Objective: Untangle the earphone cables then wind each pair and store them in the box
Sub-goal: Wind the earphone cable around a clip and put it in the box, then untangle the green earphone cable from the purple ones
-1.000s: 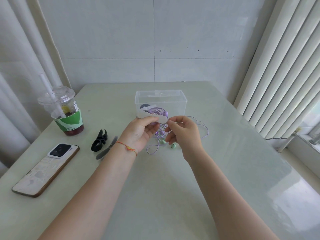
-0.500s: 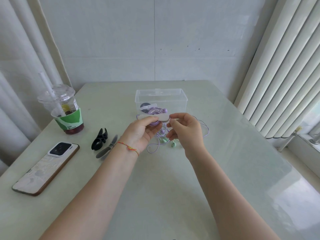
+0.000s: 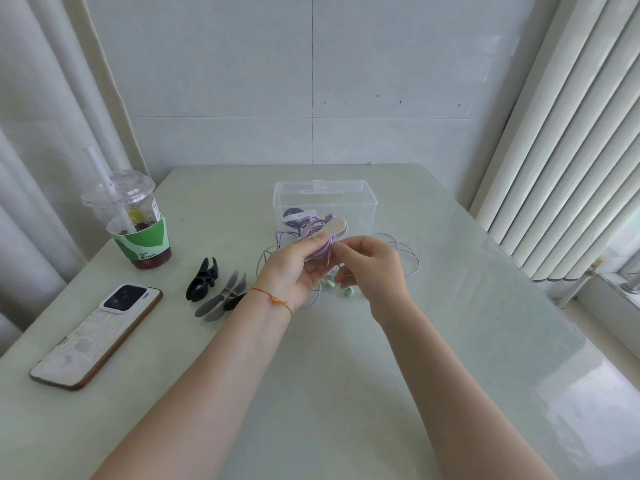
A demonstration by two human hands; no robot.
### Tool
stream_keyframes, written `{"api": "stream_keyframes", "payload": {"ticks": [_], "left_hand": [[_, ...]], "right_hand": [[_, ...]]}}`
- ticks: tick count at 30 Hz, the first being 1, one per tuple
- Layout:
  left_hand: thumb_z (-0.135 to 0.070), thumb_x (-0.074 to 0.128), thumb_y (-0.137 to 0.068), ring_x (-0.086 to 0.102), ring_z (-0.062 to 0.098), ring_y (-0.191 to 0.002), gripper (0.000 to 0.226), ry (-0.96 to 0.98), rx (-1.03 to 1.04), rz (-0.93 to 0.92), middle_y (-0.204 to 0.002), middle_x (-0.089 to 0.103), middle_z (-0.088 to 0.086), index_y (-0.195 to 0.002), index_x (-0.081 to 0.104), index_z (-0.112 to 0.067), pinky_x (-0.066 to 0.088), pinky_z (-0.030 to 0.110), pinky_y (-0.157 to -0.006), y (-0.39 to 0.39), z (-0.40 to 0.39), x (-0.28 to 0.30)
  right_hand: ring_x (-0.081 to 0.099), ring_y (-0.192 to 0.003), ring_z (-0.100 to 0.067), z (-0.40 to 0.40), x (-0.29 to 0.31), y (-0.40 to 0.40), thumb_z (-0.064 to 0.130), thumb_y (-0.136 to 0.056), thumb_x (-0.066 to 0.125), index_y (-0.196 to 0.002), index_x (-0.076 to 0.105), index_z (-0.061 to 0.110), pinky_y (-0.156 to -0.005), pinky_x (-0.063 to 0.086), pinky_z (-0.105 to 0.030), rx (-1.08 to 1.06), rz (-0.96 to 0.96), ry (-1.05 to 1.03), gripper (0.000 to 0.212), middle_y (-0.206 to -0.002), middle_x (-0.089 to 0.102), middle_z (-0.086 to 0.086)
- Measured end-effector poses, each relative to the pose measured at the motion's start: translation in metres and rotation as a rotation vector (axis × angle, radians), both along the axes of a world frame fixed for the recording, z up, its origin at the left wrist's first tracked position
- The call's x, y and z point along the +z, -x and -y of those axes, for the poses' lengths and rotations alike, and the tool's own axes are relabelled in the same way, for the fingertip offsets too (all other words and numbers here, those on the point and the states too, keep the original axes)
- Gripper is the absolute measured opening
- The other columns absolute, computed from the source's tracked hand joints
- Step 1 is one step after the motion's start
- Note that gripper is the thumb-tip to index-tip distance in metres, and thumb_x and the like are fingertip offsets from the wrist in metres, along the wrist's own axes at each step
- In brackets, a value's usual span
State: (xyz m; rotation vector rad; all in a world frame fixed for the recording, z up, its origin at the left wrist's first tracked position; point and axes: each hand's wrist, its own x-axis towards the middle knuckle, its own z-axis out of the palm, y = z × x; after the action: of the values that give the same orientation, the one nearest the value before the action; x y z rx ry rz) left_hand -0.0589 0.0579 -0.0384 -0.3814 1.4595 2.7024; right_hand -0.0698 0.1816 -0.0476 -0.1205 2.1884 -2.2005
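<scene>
While my left hand [image 3: 294, 268] grips the stiff beige winder [image 3: 334, 227] just before the box [image 3: 360, 202], my right hand [image 3: 370, 268] pinches the light, limp purple cable [image 3: 414, 268], best held near the winder to prevent slipping.

A pale green table [image 3: 346, 393] is carrying a clear box [image 3: 360, 202] at its far middle. A lidded drink cup [image 3: 138, 220] is standing far left, a phone [image 3: 93, 341] is lying face down nearer, black [image 3: 202, 280] and grey clips [image 3: 221, 299] beside it. Purple cable [image 3: 412, 261] and green earbuds [image 3: 348, 291] are lying near the box.
</scene>
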Motion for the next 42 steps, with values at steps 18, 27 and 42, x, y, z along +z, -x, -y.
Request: {"api": "stream_keyframes", "payload": {"ticks": [18, 27, 42], "left_hand": [[-0.005, 0.075, -0.081, 0.068, 0.021, -0.074, 0.03, 0.407, -0.11, -0.134, -0.094, 0.07, 0.016, -0.105, 0.057, -0.006, 0.058, 0.035, -0.076, 0.022, 0.046, 0.032], [-0.013, 0.058, -0.084, 0.05, 0.022, -0.115, 0.015, 1.189, 0.248, -0.147, -0.12, 0.053, 0.008, -0.094, 0.062, -0.023, 0.036, 0.026, -0.094, 0.105, 0.085, 0.02], [-0.015, 0.053, -0.089, 0.045, 0.02, -0.121, 0.019, 1.284, 0.164, -0.17, -0.127, 0.046, 0.006, -0.102, 0.067, -0.02, 0.028, 0.019, -0.091, 0.117, 0.079, -0.003]], "right_hand": [[0.064, -0.066, -0.019, -0.006, 0.066, 0.054, 0.018, -0.083, 0.075, -0.09, 0.072, 0.001, -0.073, 0.058, -0.035, 0.266, 0.024, -0.427, 0.02, -0.078, 0.069, -0.01], [0.055, -0.057, -0.018, 0.002, 0.083, 0.156, 0.022, -0.081, 0.068, -0.073, 0.065, 0.009, -0.058, 0.044, -0.027, -0.131, -0.185, -0.621, 0.015, -0.069, 0.06, -0.007], [0.059, -0.101, -0.024, 0.015, 0.069, 0.179, 0.052, -0.078, 0.073, -0.089, 0.073, 0.017, -0.093, 0.049, -0.038, 0.218, -0.284, -1.444, 0.037, -0.098, 0.068, -0.002]]}}
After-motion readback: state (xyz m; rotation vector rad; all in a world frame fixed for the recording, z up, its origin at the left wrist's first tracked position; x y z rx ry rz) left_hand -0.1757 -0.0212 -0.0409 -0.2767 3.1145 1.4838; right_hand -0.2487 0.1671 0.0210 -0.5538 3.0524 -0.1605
